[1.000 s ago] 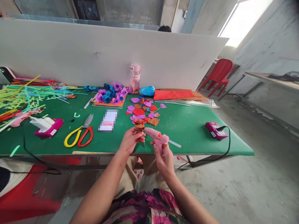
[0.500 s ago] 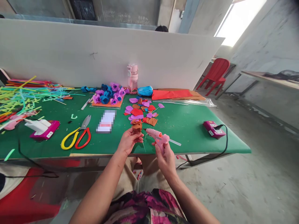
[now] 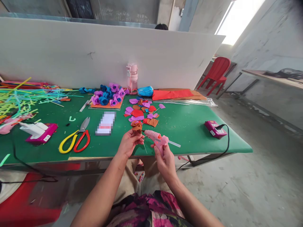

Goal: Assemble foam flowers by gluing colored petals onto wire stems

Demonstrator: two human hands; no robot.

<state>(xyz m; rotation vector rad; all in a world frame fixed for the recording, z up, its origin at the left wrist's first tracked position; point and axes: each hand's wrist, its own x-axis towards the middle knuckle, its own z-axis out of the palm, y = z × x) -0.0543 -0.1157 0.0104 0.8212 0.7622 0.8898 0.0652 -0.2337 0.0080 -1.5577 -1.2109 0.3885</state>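
Note:
My left hand (image 3: 129, 142) pinches a brown paper flower (image 3: 136, 126) near the table's front edge; a thin stem pokes out below the fingers. My right hand (image 3: 165, 157) is wrapped round a pink hot glue gun (image 3: 156, 137), with a clear glue stick (image 3: 174, 143) jutting from its back. The gun's nozzle points left and sits at or very near the flower's right side; whether it touches I cannot tell. Just beyond the hands lie loose purple, red and brown petals (image 3: 137, 113). Finished purple and blue flowers (image 3: 109, 94) are heaped farther back on the left.
Scissors (image 3: 81, 135) with yellow and red handles lie left on the green table (image 3: 184, 123). Purple power sockets (image 3: 216, 129) with black cables sit at either side. A pink bottle (image 3: 132, 78), a blue pouch (image 3: 145, 91) and red paper (image 3: 172, 94) line the white partition (image 3: 106, 53).
The glue gun's nozzle has come slightly closer to the brown flower. Both hands keep their holds, and the whole view has shifted a little.

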